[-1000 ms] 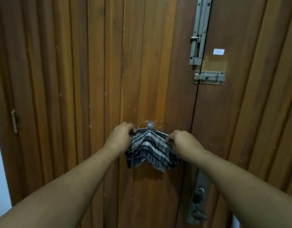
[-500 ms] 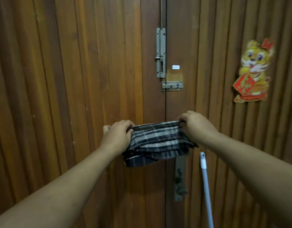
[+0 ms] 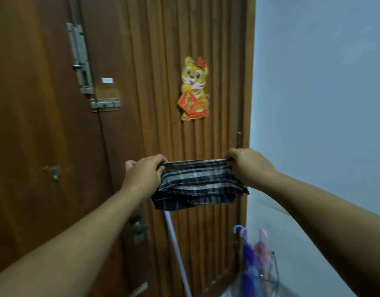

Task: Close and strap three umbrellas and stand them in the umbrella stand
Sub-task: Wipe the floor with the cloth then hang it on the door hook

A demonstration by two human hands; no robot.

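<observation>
A folded dark plaid cloth (image 3: 197,182) hangs stretched between my two hands at chest height in front of the wooden door. My left hand (image 3: 143,174) grips its left top edge and my right hand (image 3: 252,168) grips its right top edge. Low at the right, a blue umbrella (image 3: 248,257) with a blue hooked handle and a pink umbrella (image 3: 261,252) stand closed in a wire umbrella stand (image 3: 276,273) by the wall. The stand's lower part is out of view.
The wooden door (image 3: 142,61) fills the left and middle, with a metal bolt (image 3: 81,61), a latch (image 3: 105,104), a lock handle (image 3: 137,227) and a tiger decoration (image 3: 194,88). A white pole (image 3: 178,256) leans against it. A pale wall (image 3: 324,93) stands at the right.
The view has swung to the right, bringing the wall and the umbrella stand into sight. My hands carried the plaid cloth rightward and pulled it wider apart.
</observation>
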